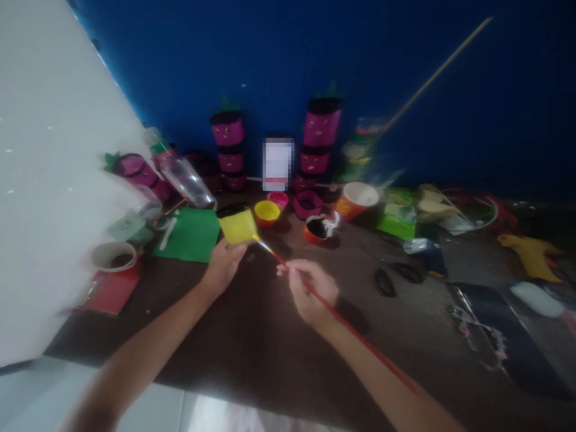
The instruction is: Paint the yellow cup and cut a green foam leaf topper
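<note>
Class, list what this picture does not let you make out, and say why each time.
- Screen, head view: its content is pixelated.
- Left hand, head view: some fingers hide behind the yellow container.
- Orange cup, head view: its marking is blurred and small.
- Pink thing, head view: cut off by the right edge.

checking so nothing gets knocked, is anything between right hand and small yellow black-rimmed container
Only the slim red-handled paintbrush, held in the right hand, spans the gap, its tip at the yellow container; nothing else visible stands between.
</note>
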### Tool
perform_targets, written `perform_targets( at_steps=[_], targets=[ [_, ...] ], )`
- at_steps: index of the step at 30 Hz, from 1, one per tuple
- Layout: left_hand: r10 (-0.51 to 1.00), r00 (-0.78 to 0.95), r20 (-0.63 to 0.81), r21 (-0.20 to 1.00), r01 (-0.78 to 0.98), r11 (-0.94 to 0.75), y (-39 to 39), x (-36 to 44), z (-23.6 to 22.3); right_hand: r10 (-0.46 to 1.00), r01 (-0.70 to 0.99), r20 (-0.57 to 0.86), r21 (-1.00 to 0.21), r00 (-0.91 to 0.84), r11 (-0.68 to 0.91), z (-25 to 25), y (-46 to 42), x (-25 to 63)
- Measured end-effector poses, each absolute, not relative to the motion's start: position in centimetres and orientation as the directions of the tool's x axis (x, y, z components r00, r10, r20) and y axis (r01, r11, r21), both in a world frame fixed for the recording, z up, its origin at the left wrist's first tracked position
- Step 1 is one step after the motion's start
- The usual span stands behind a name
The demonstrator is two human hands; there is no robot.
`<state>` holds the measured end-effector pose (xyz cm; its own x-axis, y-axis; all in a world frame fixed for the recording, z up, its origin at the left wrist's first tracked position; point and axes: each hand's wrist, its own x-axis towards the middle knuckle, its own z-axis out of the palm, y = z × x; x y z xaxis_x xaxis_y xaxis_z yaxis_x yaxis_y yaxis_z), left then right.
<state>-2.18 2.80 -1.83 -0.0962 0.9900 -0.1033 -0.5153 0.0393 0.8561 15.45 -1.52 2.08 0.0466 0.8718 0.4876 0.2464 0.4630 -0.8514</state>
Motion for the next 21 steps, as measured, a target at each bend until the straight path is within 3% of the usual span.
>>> perform_targets(
  at_steps=[11,21],
  targets=[
    [0.996,-0.063,-0.070,0.828,-0.560,0.023,2.6,-2.0,-1.2,0.916,0.092,0.389,-0.920,0.099,0.381,1.7,-1.1,15.4],
    [0.987,-0.012,-0.161,0.818,-0.561,0.127,2.6,-2.4,-0.7,0.917,0.111,0.371,-0.927,0.148,0.357,1.6,-0.8,16.1]
  ],
)
